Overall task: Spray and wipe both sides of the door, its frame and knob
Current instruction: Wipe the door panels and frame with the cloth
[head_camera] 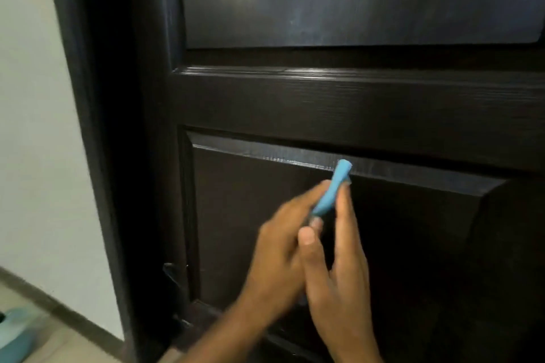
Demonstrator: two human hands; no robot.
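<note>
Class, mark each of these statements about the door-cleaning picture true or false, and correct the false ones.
1. The cloth is blue. True.
2. The door is white. False: it is dark brown, almost black.
3. Both hands touch the cloth, the left hand and the right hand. True.
4. The cloth is spread flat over the upper panel. False: it is rolled or folded narrow, and its tip meets the bevelled top edge of the lower panel.
5. A spray bottle is in one hand. False: no bottle is in view.
</note>
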